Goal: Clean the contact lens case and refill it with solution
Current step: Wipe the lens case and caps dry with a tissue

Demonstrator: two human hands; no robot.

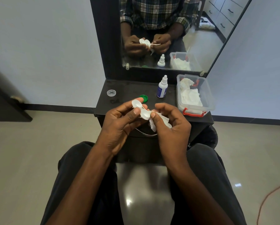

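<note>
My left hand (pixel 123 120) holds the white two-well contact lens case (pixel 140 109) just above the front edge of the black dresser top (pixel 127 90), both wells uncapped. My right hand (pixel 170 122) pinches a crumpled white tissue (pixel 160 121) against the nearer well of the case. A green cap (pixel 144 97) lies on the dresser just behind my left fingers. A clear cap (pixel 111 92) lies further left. The small white solution bottle (pixel 162 87) with a blue label stands upright, capped, right of the green cap.
A clear plastic box (pixel 207 93) with red latches, holding white tissues, sits at the dresser's right end. A mirror (pixel 168 30) rises behind the dresser and reflects my hands. My legs are under the dresser edge; an orange cable (pixel 269 194) lies on the floor at the right.
</note>
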